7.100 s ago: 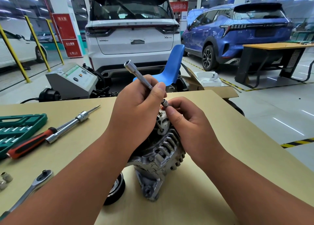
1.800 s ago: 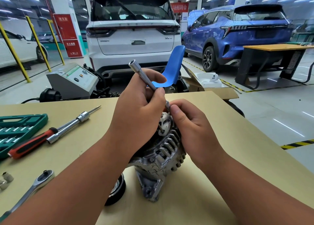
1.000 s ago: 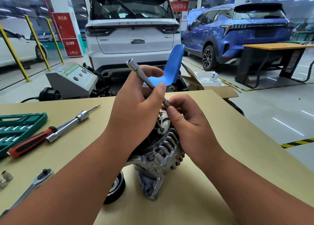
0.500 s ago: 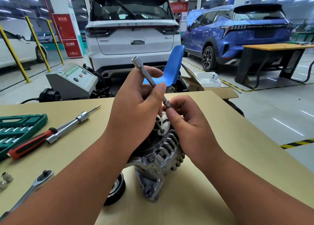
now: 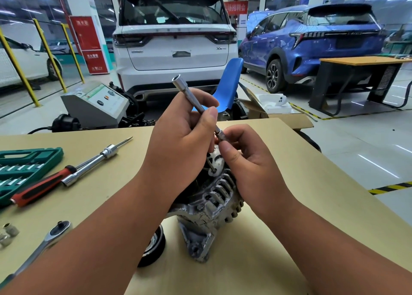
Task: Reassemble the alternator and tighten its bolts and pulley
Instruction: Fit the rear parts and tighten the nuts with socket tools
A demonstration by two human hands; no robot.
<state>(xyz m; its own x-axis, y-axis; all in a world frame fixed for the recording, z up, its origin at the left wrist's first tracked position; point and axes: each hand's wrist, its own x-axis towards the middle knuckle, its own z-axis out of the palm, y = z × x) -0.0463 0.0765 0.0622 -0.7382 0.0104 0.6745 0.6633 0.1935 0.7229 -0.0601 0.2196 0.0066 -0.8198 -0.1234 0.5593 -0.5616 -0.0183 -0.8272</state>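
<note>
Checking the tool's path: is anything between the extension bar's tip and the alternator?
Only the right hand, which pinches the extension bar at its tip, right above the alternator. Nothing else visible.

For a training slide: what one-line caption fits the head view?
Left hand holds a socket extension while right hand pinches its lower end over the alternator.
</note>
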